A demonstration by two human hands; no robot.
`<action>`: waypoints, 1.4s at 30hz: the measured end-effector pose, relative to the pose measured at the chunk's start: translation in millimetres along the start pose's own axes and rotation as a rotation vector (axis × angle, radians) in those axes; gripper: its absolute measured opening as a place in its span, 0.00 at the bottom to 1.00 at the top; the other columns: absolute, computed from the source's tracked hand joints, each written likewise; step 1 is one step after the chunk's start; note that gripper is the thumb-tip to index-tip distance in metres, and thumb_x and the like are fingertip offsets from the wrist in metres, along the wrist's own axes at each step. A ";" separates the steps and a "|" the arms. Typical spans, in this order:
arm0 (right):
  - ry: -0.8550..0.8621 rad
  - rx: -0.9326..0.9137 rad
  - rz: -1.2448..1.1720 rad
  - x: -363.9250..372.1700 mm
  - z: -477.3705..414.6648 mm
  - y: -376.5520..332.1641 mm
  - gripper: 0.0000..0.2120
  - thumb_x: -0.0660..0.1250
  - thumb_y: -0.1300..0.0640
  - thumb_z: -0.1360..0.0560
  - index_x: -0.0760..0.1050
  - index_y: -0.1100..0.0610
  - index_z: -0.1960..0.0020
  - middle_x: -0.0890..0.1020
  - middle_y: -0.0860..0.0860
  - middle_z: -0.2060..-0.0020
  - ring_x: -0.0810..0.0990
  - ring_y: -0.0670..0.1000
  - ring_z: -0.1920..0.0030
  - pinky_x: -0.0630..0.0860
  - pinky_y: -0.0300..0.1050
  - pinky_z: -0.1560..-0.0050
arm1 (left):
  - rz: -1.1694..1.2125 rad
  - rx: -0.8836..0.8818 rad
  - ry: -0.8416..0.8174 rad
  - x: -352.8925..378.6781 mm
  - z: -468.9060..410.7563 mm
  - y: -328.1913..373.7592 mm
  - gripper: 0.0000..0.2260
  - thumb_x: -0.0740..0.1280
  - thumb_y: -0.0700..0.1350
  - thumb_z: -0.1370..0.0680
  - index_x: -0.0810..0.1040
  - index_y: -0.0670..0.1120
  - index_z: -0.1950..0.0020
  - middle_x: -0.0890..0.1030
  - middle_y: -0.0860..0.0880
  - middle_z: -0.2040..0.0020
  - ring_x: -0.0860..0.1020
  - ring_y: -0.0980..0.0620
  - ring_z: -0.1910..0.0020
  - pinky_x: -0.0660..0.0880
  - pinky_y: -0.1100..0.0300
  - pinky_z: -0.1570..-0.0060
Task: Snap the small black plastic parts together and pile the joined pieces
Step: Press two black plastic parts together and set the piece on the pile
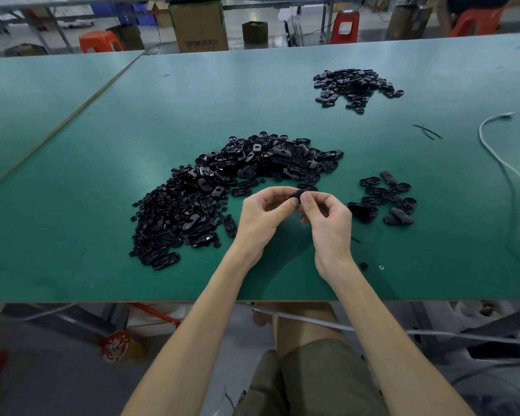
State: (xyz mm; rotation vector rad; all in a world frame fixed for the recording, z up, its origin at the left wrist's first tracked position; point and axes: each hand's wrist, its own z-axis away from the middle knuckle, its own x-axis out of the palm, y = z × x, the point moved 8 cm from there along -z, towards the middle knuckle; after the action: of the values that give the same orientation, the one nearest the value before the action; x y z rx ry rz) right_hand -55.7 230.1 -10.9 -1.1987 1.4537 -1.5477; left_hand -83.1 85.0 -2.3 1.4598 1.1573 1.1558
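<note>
I see a wide green table [132,115] with a smooth top. A white cord [499,163] snakes down its right side. Past the far edge there is a grey floor with orange stools [99,40] on it.

A tall brown cardboard box [198,25] stands on that floor, and I cannot see inside it. Next to it is a little open box [254,30]. It is dark inside, so I cannot tell what it holds. Some blue bins [114,9] sit further back on the left.

On the table lies a big pile [222,190] of small black plastic parts, close to the hands on their left. A small bunch [385,199] of black pieces lies just to the right of the hands. A far pile [354,87] sits well away, near the back right of the table.

My left hand [261,217] and right hand [327,220] meet over the table, in front of the big pile. Both have curled fingers, and both pinch one small black part [296,196] between their fingertips. The part is held up off the table. I cannot tell if it is one piece or two.
</note>
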 end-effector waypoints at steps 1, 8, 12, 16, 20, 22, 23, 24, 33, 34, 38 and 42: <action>-0.004 -0.002 -0.002 0.1 0.1 -0.3 0.03 0.70 0.59 0.19 0.82 0.56 0.51 0.86 0.45 0.65 0.79 0.42 0.65 0.77 0.36 0.59 | -0.001 0.001 -0.003 0.3 -0.1 -0.1 0.07 0.73 0.36 0.21 0.84 0.40 0.44 0.87 0.43 0.48 0.85 0.42 0.46 0.79 0.60 0.45; -0.016 -0.007 0.014 1.3 0.5 -0.4 0.03 0.72 0.61 0.20 0.82 0.56 0.53 0.86 0.46 0.65 0.81 0.42 0.63 0.77 0.36 0.59 | -0.035 0.011 -0.004 0.7 0.1 0.2 0.07 0.71 0.33 0.21 0.84 0.40 0.45 0.87 0.44 0.48 0.85 0.50 0.50 0.79 0.60 0.45; -0.020 0.006 0.022 1.3 -0.1 1.6 0.03 0.72 0.61 0.20 0.82 0.56 0.52 0.85 0.49 0.62 0.79 0.43 0.65 0.77 0.36 0.58 | -0.034 0.011 0.008 -0.1 0.6 0.0 0.08 0.70 0.32 0.22 0.84 0.41 0.46 0.87 0.44 0.49 0.85 0.50 0.51 0.79 0.62 0.47; -0.022 0.000 0.035 1.5 -0.3 1.6 0.03 0.72 0.63 0.21 0.82 0.57 0.52 0.85 0.50 0.61 0.80 0.41 0.65 0.76 0.34 0.60 | -0.047 0.014 0.028 -1.4 0.5 -0.5 0.09 0.70 0.32 0.22 0.85 0.43 0.48 0.88 0.45 0.51 0.85 0.50 0.51 0.80 0.61 0.46; -0.025 -0.002 0.051 2.0 -1.6 2.6 0.03 0.72 0.63 0.21 0.83 0.57 0.52 0.85 0.49 0.62 0.80 0.40 0.65 0.76 0.34 0.60 | -0.057 0.016 0.037 -2.5 -0.1 -1.8 0.09 0.69 0.31 0.23 0.85 0.42 0.48 0.87 0.45 0.51 0.85 0.51 0.52 0.80 0.60 0.46; -0.024 0.000 0.057 1.7 -1.9 3.5 0.03 0.72 0.63 0.21 0.83 0.56 0.53 0.85 0.47 0.63 0.80 0.41 0.65 0.76 0.34 0.60 | -0.056 0.019 0.034 -2.6 -0.5 -2.4 0.08 0.69 0.31 0.23 0.84 0.40 0.47 0.87 0.44 0.51 0.85 0.50 0.52 0.81 0.58 0.45; -0.024 0.000 0.059 1.7 -2.1 3.8 0.03 0.72 0.63 0.21 0.83 0.56 0.53 0.85 0.47 0.64 0.80 0.41 0.65 0.76 0.34 0.60 | -0.055 0.020 0.035 -2.9 -0.7 -2.8 0.08 0.69 0.31 0.23 0.84 0.40 0.47 0.87 0.44 0.51 0.85 0.50 0.52 0.81 0.57 0.45; -0.025 -0.001 0.061 1.7 -2.2 4.0 0.03 0.73 0.62 0.21 0.83 0.56 0.53 0.85 0.46 0.64 0.80 0.41 0.65 0.76 0.34 0.60 | -0.056 0.021 0.035 -3.2 -0.8 -3.0 0.08 0.69 0.31 0.23 0.84 0.40 0.47 0.87 0.44 0.51 0.85 0.50 0.52 0.81 0.58 0.45; -0.026 0.002 0.060 2.3 -1.5 3.5 0.03 0.72 0.61 0.20 0.83 0.55 0.53 0.85 0.44 0.65 0.79 0.41 0.67 0.76 0.34 0.60 | -0.041 0.028 0.023 -2.4 -0.8 -3.3 0.08 0.70 0.33 0.22 0.85 0.41 0.46 0.87 0.44 0.50 0.85 0.48 0.50 0.81 0.53 0.42; -0.022 0.003 0.055 2.3 -1.4 3.1 0.03 0.72 0.60 0.20 0.82 0.55 0.53 0.85 0.44 0.66 0.78 0.41 0.67 0.76 0.34 0.60 | -0.031 0.027 0.014 -1.9 -0.7 -3.0 0.07 0.71 0.33 0.22 0.85 0.41 0.46 0.87 0.45 0.50 0.85 0.48 0.50 0.81 0.53 0.42; 0.004 0.005 0.015 0.2 -1.0 1.6 0.04 0.70 0.58 0.19 0.82 0.55 0.52 0.85 0.45 0.67 0.78 0.43 0.67 0.78 0.37 0.60 | 0.025 0.021 -0.040 1.2 0.1 -0.9 0.08 0.72 0.35 0.21 0.84 0.39 0.43 0.87 0.47 0.52 0.83 0.54 0.56 0.79 0.61 0.49; 0.023 0.002 -0.043 -0.6 -0.6 0.1 0.05 0.70 0.57 0.18 0.81 0.58 0.51 0.83 0.45 0.68 0.79 0.44 0.67 0.77 0.38 0.62 | 0.057 0.021 -0.047 1.5 -0.7 0.9 0.09 0.72 0.36 0.21 0.84 0.39 0.41 0.87 0.45 0.50 0.83 0.53 0.56 0.79 0.61 0.51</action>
State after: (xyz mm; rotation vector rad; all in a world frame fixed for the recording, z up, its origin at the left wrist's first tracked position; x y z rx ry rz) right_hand -56.1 230.9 -11.1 -1.2217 1.4493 -1.5961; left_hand -83.5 86.4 -1.1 1.5366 1.1043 1.1452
